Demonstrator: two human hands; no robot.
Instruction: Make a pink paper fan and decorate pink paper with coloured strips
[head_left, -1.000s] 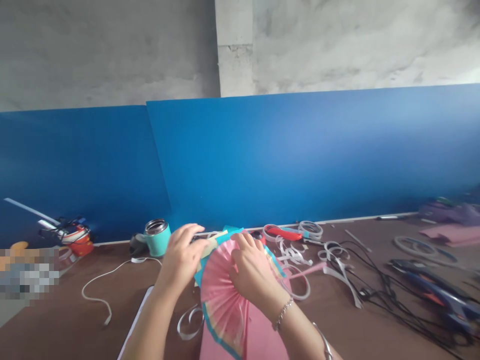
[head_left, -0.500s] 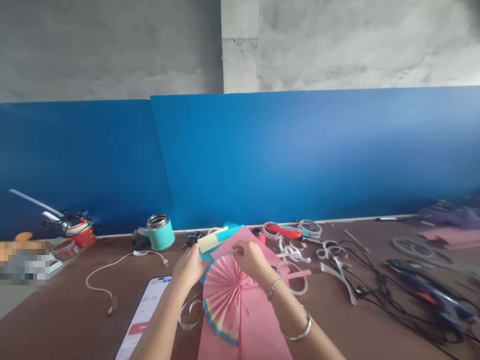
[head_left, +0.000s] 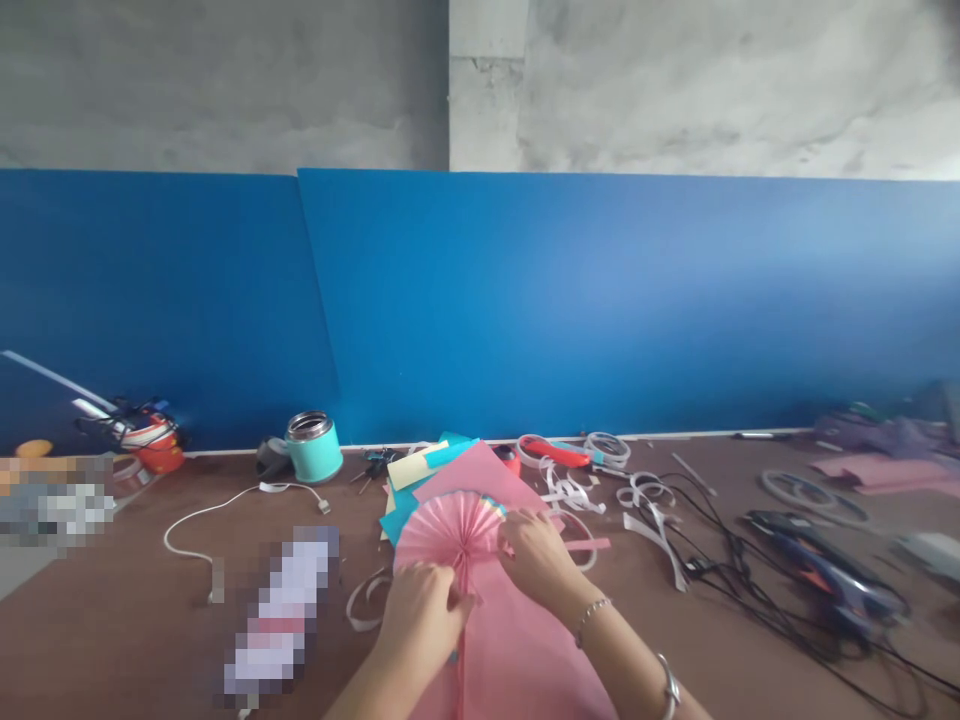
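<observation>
Two hands point(head_left: 476, 575) on a pleated pink fan point(head_left: 435, 535), mid-table

Fan lies open on pink sheets point(head_left: 517, 635) at the near middle of the table point(head_left: 300, 690), its pleats radiating from a gathered centre. Striped edging shows at upper right.

Left hand point(head_left: 427, 605): over the fan's lower left, grip narrow, fingers curled on the pleats, thumb close below the gather. Right hand point(head_left: 529, 550): at the right edge, fingertips bunched, grip closed on the pleats there. Beaded bracelet point(head_left: 592, 615) at that wrist, plain metal bangle point(head_left: 670, 688) farther up the arm.

Just behind the fan: teal paper point(head_left: 405, 503) and cream paper point(head_left: 407, 471), overlapping. Turquoise cup point(head_left: 315, 455), upright and lidless, to the left; white cable point(head_left: 187, 553) nearer, curving across the tabletop. A pixelated oblong item point(head_left: 281, 615) lies left of the left hand; details hidden.

Right side: curled white strips point(head_left: 570, 490), tangled black cords point(head_left: 750, 590), dark blue tool point(head_left: 832, 575). Blue panel point(head_left: 525, 310) stands behind everything, grey wall point(head_left: 675, 90) above.
</observation>
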